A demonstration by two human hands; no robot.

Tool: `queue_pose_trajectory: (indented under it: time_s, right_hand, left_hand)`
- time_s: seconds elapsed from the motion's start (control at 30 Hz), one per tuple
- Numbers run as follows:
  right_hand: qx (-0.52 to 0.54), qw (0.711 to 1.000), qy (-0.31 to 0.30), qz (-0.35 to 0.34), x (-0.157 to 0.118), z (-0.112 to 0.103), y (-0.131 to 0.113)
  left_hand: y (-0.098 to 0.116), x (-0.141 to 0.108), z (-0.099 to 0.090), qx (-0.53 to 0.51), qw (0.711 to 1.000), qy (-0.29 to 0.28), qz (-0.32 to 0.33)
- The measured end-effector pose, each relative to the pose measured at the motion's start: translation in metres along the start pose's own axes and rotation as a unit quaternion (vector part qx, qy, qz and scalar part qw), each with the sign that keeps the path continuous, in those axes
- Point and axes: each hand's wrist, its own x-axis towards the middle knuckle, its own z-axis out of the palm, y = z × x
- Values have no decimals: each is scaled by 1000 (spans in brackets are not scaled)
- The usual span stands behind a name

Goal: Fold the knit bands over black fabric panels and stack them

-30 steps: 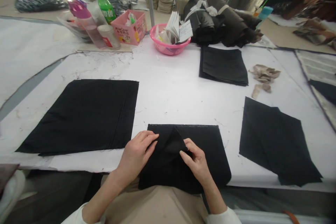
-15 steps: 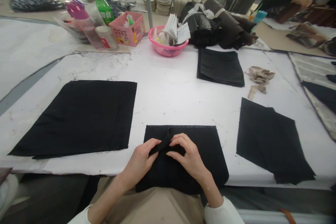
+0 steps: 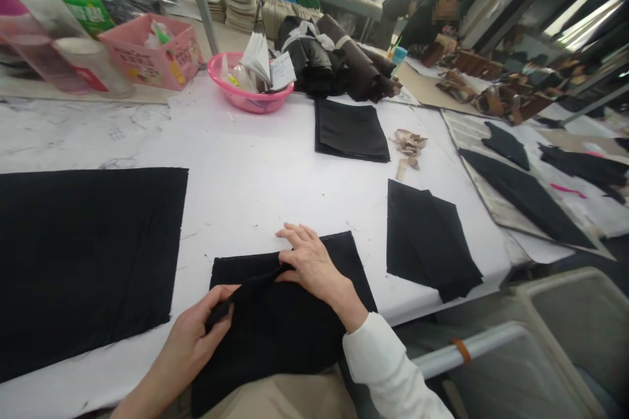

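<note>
A black cloth piece (image 3: 289, 334) lies at the table's front edge and hangs over toward my lap. My left hand (image 3: 204, 324) pinches a raised fold of it on the left, thumb against fingers. Farther up the same fold, my right hand (image 3: 307, 265) grips the cloth between thumb and index finger, its other fingers stretched toward the far edge. To the left lies a large black cloth (image 3: 93, 255); to the right are overlapping black pieces (image 3: 427, 236).
Farther back on the white table (image 3: 246, 190) are a black cloth stack (image 3: 351, 131), beige scraps (image 3: 410, 144), a pink basin (image 3: 253, 101), a pink box (image 3: 152, 55) and dark rolls (image 3: 344, 59). A grey bin (image 3: 580, 321) stands front right. People are in the background.
The view has swung to the right. My hands have moved apart along the fold, which is now longer and stretched between them. My right hand's outer fingers have spread.
</note>
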Motion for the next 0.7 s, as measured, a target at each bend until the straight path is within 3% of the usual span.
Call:
queue_pose_trajectory:
  time_s: [0.17, 0.43, 0.7]
  right_hand:
    - [-30, 997, 22, 64, -25, -15, 38]
    - [-82, 991, -1, 102, -56, -41, 86]
    - [-135, 987, -41, 71, -63, -49, 101]
  left_hand:
    - [9, 3, 0, 26, 999, 43, -17]
    - [12, 2, 2, 43, 998, 43, -25]
    - [12, 2, 2, 55, 997, 46, -22]
